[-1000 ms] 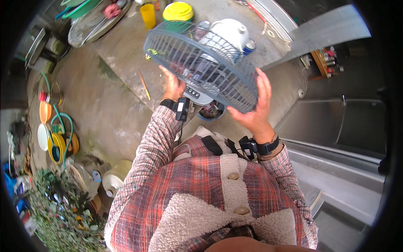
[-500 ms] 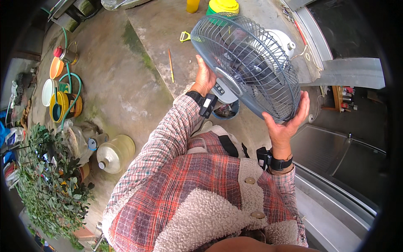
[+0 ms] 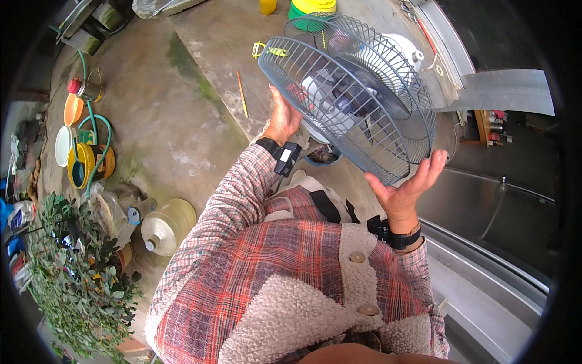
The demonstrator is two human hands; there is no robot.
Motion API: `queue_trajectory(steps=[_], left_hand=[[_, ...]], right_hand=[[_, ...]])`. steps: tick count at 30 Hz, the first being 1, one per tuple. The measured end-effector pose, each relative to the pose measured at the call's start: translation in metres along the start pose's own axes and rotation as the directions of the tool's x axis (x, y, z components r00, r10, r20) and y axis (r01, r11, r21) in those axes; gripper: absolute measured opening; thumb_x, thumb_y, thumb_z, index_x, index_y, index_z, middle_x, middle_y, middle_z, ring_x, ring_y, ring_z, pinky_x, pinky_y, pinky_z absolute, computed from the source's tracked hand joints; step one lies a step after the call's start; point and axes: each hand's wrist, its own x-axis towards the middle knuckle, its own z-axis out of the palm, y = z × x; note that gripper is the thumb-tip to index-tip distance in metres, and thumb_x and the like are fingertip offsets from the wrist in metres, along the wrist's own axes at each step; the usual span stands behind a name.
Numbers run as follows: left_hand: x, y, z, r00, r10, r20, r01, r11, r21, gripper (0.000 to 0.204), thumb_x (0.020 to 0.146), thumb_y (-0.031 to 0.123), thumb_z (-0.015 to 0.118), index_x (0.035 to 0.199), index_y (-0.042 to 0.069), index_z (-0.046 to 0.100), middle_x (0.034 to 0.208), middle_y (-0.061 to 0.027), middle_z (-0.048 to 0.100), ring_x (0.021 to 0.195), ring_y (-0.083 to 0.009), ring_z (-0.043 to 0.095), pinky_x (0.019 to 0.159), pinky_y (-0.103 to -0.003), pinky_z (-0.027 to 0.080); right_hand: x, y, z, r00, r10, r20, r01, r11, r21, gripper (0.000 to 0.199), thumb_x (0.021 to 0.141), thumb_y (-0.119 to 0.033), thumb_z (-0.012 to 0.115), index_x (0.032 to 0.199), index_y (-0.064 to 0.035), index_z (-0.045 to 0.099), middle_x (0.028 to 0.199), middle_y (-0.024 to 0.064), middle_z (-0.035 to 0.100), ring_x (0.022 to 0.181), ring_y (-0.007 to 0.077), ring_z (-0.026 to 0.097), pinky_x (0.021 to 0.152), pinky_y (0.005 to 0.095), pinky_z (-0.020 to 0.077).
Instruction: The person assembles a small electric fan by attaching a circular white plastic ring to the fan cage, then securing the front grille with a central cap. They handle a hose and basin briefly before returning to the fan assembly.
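Note:
A dark blue-grey electric fan stands before me, its front grille (image 3: pixel 339 106) tilted apart from the rear grille (image 3: pixel 418 106), with the blades (image 3: pixel 379 91) between. My left hand (image 3: pixel 282 118) is closed on the left rim of the front grille, its fingertips partly hidden behind the wires. My right hand (image 3: pixel 409 191) cups the lower right rim, thumb against the near side and fingers stretched out along the far side. The front grille covers most of the fan's stand. Below the fan, a blue container (image 3: pixel 324 155) is partly visible.
A yellow peeler (image 3: pixel 259 50) and a thin orange stick (image 3: pixel 242 92) lie on the concrete floor. To the left are yellow buckets (image 3: pixel 82 165), a green hose (image 3: pixel 108 130), a clear jug (image 3: pixel 170 225) and a leafy plant (image 3: pixel 73 273). A metal-edged counter (image 3: pixel 467 200) stands on the right.
The front grille has come apart from the rear grille and swung toward me, covering the control panel. Both hands have shifted slightly left, and my right fingers have spread wider.

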Motion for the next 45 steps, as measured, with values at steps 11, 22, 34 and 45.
queue_trajectory(steps=[11,22,34,45], left_hand=[[-0.02,0.033,-0.061,0.996,-0.017,-0.089,0.03,0.988,0.15,0.098,0.078,0.084,0.036,0.14,0.008,0.035,0.135,-0.0107,0.045,0.122,-0.0272,0.045,0.106,-0.045,0.032],[-0.055,0.087,-0.089,0.992,-0.091,0.083,0.081,0.991,0.109,0.095,0.083,0.073,0.047,0.146,0.006,0.024,0.147,-0.0184,0.031,0.128,-0.0378,0.04,0.105,-0.054,0.037],[-0.122,0.178,-0.128,0.996,0.014,-0.09,0.002,0.985,0.171,0.059,0.092,0.057,0.05,0.129,0.011,0.043,0.133,-0.0186,0.047,0.118,-0.0396,0.052,0.09,-0.054,0.05],[-0.111,0.132,-0.17,0.983,0.177,-0.04,-0.175,0.983,0.049,0.04,0.089,0.022,0.062,0.125,0.017,0.046,0.129,-0.0073,0.048,0.122,-0.0333,0.046,0.098,-0.059,0.042]], right_hand=[[-0.01,-0.026,0.028,0.978,-0.144,0.15,0.052,0.869,0.492,0.098,0.068,-0.022,0.086,0.144,-0.0066,0.025,0.125,0.021,0.052,0.107,0.0359,0.059,0.083,0.0426,0.0526],[-0.017,-0.058,0.084,0.886,-0.445,0.127,0.267,0.715,0.646,0.063,0.078,-0.008,0.068,0.135,-0.0062,0.04,0.087,0.0053,0.061,0.073,0.0207,0.062,0.062,0.0324,0.0514],[-0.015,-0.087,0.147,0.755,-0.65,0.087,0.449,0.609,0.653,0.049,0.077,-0.009,0.059,0.125,-0.0108,0.052,0.08,-0.0028,0.054,0.071,0.0126,0.057,0.06,0.027,0.0449],[-0.03,-0.042,0.197,0.806,-0.475,0.353,0.304,0.844,0.442,0.014,0.074,-0.011,0.056,0.087,-0.0136,0.06,0.083,0.0015,0.057,0.09,0.0201,0.057,0.084,0.0351,0.0439]])
